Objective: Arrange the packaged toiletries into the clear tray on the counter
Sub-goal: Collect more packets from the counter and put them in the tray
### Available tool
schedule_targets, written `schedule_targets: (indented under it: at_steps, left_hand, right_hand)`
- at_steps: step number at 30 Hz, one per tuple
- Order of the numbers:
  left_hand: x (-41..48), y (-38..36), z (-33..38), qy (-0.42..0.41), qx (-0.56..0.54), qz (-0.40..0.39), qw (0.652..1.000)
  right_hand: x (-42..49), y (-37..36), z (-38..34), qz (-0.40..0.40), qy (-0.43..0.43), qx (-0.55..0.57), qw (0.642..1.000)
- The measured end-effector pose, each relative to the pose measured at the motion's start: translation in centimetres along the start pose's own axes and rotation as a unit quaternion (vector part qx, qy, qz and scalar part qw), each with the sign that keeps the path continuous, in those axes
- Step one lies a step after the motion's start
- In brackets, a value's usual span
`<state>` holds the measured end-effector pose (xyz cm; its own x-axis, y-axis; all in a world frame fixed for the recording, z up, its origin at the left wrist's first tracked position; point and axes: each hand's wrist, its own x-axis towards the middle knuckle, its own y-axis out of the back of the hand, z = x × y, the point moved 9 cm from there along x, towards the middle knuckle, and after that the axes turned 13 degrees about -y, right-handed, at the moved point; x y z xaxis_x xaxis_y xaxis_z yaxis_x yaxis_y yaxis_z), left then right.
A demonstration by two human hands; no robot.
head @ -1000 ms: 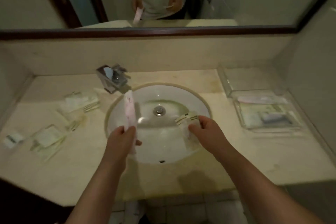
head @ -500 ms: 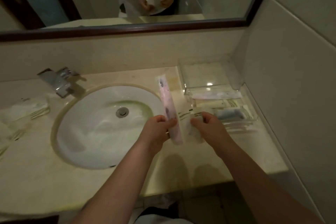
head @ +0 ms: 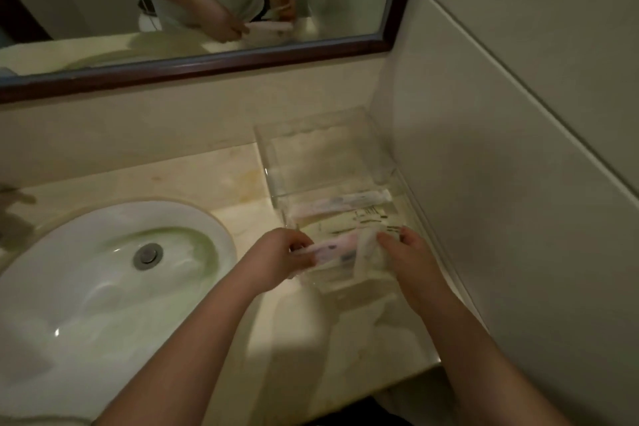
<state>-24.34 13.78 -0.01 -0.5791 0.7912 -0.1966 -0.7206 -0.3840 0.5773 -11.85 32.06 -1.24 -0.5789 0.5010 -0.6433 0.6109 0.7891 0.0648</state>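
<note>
Head view only. Clear tray (head: 276, 180) sits on table (head: 214, 176) in the right corner, against the tiled wall, just right of sink (head: 103, 273). Rear compartment appears empty; front compartment already contains one pink packet (head: 342, 202) along the divider, with flat printed sachets (head: 345, 223) under and in front of it. Left hand (head: 276, 259) pinches the end of a second pink packet (head: 337, 248), fingers closed on it, packet lying low over the front compartment. Right hand (head: 411, 259) closes on a whitish packet (head: 366, 249) just beside it, over the same compartment. Neither item is released yet. Judgement: task is well under way; these two placements are in progress. Any toiletries remaining elsewhere on the table lie outside the frame, so remaining count cannot be determined.
</note>
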Motion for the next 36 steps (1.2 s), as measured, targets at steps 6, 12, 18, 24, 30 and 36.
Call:
schedule_targets:
  at_steps: [6,12,18,24,30,36]
  left_hand:
    - [3.2,-0.9,1.0,0.025,-0.041,-0.008,0.999]
    - [6.1,-4.0,4.0,0.005,-0.017,-0.134,0.991]
    - [8.2,-3.8,3.6,0.065,-0.211,-0.014,0.975]
    - [7.9,-4.3,0.6,0.179,-0.479,0.166,0.843]
    - [7.9,-3.9,-1.0,0.201,-0.634,0.319,0.676]
    - [7.5,-3.0,-1.0,0.170,-0.672,0.378,0.614]
  right_hand:
    - [3.9,2.9,-0.9,0.038,-0.023,0.022,0.999]
    - [4.9,1.9,-1.9,0.007,0.009,0.023,1.000]
    - [5.7,4.5,-1.1,0.047,-0.009,0.147,0.988]
    - [5.3,4.0,0.8,0.018,-0.067,0.033,0.997]
    - [3.2,1.0,2.3,-0.062,-0.134,-0.003,0.989]
    - [2.5,-0.3,2.2,-0.129,-0.164,0.091,0.974]
